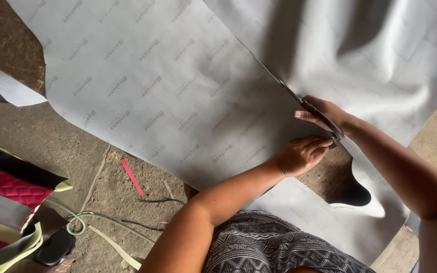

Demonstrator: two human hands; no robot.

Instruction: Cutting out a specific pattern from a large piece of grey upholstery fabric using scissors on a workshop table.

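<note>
Grey sheeting [168, 86] lies spread over the concrete floor [77, 151], already slit from its near edge to about midway, the right hand [324, 115] closed around scissors [315, 112] at the cut's end, the left hand [302, 154] pressing flat beside it, much uncut beyond.

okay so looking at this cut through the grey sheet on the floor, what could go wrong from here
1. The left hand presses the grey sheet right beside the scissors in the right hand; its fingers could get nicked.
2. The sheet billows loosely past the blades, so the cut may wander.
3. The concrete floor is rough and strewn with scraps, which might snag or dirty the sheet.
</note>
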